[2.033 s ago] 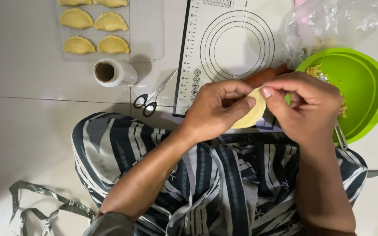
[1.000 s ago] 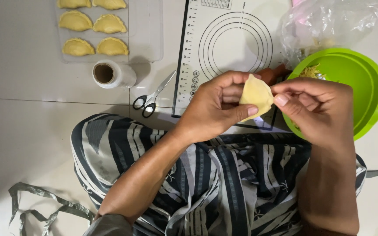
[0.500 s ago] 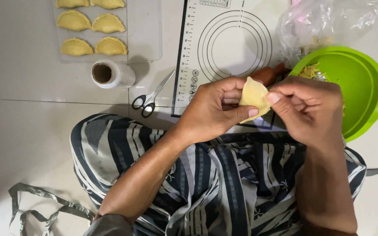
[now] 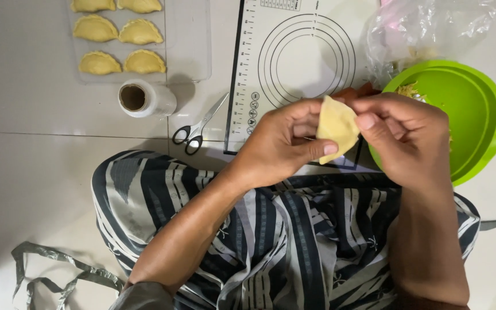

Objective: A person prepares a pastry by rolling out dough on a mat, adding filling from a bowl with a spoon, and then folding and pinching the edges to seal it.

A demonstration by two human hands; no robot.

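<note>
A folded pale yellow dough pastry is held up over my lap, between both hands. My left hand grips its lower left side with thumb and fingers. My right hand pinches its upper right edge between thumb and forefinger. Behind the hands lies a white silicone baking mat printed with concentric circles. Just to the right sits a green bowl with a little shredded filling at its rim.
A clear tray at the upper left holds several finished crimped pastries. A roll of clear wrap and scissors lie below it. A crumpled plastic bag sits behind the bowl. Striped fabric covers my lap.
The pastry has been lifted and turned upright between my hands, and my right fingers have shifted along its edge toward the top.
</note>
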